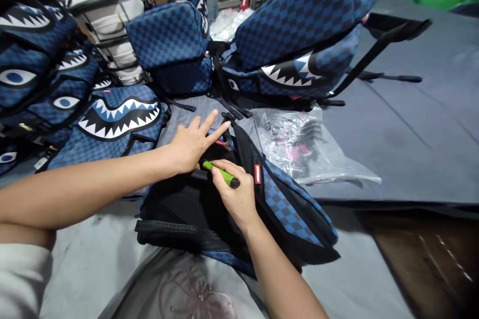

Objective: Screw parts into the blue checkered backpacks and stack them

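Observation:
A black and blue checkered backpack (288, 209) lies at the table's front edge, its black side up. My right hand (235, 189) is closed around a green marker with a black end (226, 175), its tip pointing left at the bag's upper part. My left hand (194, 144) rests on the bag's upper edge, fingers spread, just above and left of the marker. A red label (257, 174) shows on the strap right of my right hand. What lies under my left palm is hidden.
Blue checkered backpacks with shark mouths (119, 114) are piled at the left. Others (299, 20) are stacked behind the hands, beside white backpacks (108, 10). A clear plastic bag (307, 144) lies on the grey table (411, 134). Part of a person shows at the back.

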A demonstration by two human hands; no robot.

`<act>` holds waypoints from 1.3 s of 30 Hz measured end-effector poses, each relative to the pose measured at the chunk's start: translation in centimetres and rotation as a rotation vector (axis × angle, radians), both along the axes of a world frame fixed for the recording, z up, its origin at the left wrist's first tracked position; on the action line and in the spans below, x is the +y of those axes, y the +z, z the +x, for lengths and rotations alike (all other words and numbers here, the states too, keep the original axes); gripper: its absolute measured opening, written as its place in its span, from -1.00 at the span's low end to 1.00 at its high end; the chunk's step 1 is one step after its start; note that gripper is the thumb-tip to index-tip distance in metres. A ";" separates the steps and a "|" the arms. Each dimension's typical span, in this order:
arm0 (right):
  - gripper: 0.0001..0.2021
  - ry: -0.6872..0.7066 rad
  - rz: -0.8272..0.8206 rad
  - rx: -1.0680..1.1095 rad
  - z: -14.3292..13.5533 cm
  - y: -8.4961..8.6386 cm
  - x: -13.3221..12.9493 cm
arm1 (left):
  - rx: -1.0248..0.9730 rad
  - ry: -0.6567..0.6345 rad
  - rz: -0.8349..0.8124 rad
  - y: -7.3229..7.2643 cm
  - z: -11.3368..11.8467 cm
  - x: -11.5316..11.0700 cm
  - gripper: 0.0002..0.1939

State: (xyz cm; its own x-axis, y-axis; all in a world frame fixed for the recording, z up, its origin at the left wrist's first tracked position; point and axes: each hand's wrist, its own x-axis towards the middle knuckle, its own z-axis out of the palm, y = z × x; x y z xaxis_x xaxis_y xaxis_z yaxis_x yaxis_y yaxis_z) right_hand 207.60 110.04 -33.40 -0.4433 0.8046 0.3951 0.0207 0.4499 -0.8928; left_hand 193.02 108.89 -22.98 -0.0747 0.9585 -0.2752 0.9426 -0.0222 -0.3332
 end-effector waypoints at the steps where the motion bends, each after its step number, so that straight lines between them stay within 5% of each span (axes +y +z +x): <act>1: -0.86 0.000 0.004 -0.003 0.1 -0.1 0.0 | 0.022 0.004 0.005 -0.2 0.1 0.1 0.33; 8: -0.86 0.056 0.025 -0.024 0.9 0.0 0.5 | -0.086 -0.083 -0.004 -0.3 -1.8 0.0 0.17; 14: -0.86 0.088 0.032 -0.038 1.2 0.6 0.2 | -0.136 0.137 -0.023 0.7 -2.0 -1.0 0.23; 18: -0.85 0.101 0.013 -0.051 1.3 0.9 0.1 | -0.174 0.134 -0.068 1.0 -2.2 -0.9 0.25; 39: -0.85 0.059 0.012 -0.161 -1.0 1.1 0.3 | -0.224 0.079 0.017 -1.0 -3.5 -0.3 0.10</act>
State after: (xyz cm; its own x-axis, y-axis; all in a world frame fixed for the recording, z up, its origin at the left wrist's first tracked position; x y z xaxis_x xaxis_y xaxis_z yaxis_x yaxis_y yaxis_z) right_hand 206.56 110.38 -32.31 -0.5483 0.7707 0.3246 0.1364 0.4653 -0.8746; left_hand 189.55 108.58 -23.97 -0.0886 0.9567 -0.2773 0.9916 0.0584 -0.1153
